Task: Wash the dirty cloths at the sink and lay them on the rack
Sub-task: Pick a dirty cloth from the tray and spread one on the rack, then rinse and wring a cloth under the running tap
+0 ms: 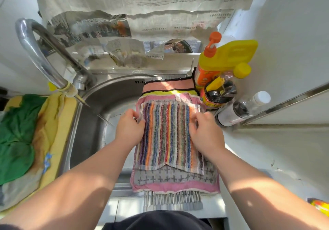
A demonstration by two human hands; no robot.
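Left hand: the left hand (130,130) is at the left edge of the multicoloured striped terry cloth (167,137), with thumb and curled fingers pinching that edge.
Right hand: the right hand (204,131) is on the opposite edge of the same cloth, its fingers bent down and gripping the border.
Cloth in hand: it lies flat between the two hands, stripes running away from the person, on top of the other cloths.
Beneath it: a grey cross-patterned cloth with a pink border (174,180) spreads out under both hands and reaches nearer the person than the striped one.
Beyond the fingertips: a peach cloth with black trim and a yellow band (169,87) lies flat, partly under the pink border.
Rack: the steel-rod roll-up rack (172,199) carries all three cloths; its rod ends show just below the wrists.
Sink: the stainless steel sink basin (110,94) opens left of the left hand, under the rack.
Tap: the curved chrome tap (35,51) arches well left of the left hand.
Far left: a crumpled green cloth (16,140) sits on a stained yellow cloth (51,122) beside the sink.
Right of the right hand: an orange pump bottle (208,65), a yellow plastic jug (238,51), a dark jar with a yellow flip lid (217,94) and a clear bottle with a white cap (245,108) are close together.
Above: sheets of newspaper (142,7) hang behind the sink.
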